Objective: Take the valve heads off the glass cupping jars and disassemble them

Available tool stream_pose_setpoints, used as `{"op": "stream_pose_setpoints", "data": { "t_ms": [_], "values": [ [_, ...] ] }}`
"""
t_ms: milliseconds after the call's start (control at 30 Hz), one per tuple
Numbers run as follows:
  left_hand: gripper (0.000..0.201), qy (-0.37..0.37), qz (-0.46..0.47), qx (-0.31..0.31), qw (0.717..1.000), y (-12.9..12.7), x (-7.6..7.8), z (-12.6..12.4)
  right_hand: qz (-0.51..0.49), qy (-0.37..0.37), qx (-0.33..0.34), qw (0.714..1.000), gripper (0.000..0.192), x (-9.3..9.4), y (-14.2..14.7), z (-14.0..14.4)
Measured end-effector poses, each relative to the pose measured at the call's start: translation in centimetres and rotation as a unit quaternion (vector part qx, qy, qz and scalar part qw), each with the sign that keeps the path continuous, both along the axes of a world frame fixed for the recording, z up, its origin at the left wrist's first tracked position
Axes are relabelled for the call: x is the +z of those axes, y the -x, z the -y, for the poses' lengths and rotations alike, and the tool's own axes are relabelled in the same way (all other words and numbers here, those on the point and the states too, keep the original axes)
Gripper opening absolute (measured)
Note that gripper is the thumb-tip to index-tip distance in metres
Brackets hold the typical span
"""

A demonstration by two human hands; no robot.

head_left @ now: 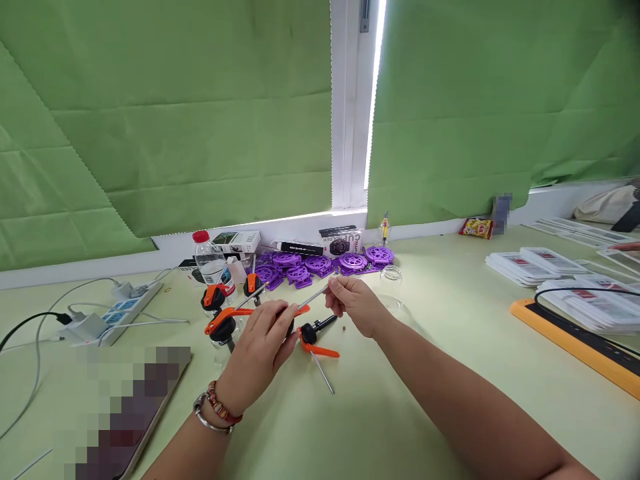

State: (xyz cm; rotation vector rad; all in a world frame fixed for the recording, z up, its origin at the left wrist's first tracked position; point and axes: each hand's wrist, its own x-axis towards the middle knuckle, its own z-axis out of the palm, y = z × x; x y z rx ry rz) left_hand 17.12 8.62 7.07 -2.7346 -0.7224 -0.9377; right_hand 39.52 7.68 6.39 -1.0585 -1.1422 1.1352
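Note:
My left hand [267, 340] is closed around an orange-and-black fitting, mostly hidden by the fingers, with its orange tip showing past them. A thin metal rod [313, 297] slants up from it. The rod's far end is pinched between the thumb and fingers of my right hand [353, 303]. Just below the hands, another orange-and-black fitting [309, 335] lies on the table, with an orange lever and a metal rod pointing toward me. Several similar fittings [223, 325] stand left of my left hand. A tiny brown piece [343, 327] lies below my right hand.
Behind the hands are purple wheel-shaped parts [320, 265], small boxes [237, 240] and a red-capped bottle [204, 257]. A power strip [131, 313] with cables is at left. White stacked panels [575, 307] and a yellow-edged bar [560, 340] lie right; another person's hand [627, 247] shows there.

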Motion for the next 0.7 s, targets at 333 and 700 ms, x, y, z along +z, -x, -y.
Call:
{"op": "stream_pose_setpoints", "data": {
  "t_ms": [333, 700],
  "values": [
    [0.039, 0.295, 0.173, -0.043, 0.939, 0.9, 0.5, 0.8, 0.003, -0.053, 0.017, 0.998, 0.024, 0.6, -0.9, 3.6],
    [0.032, 0.554, 0.223, -0.002, 0.802, -1.4, -0.3, 2.6, -0.011, 0.069, 0.036, 0.997, 0.031, -2.0, -1.3, 5.0]
  ]
}}
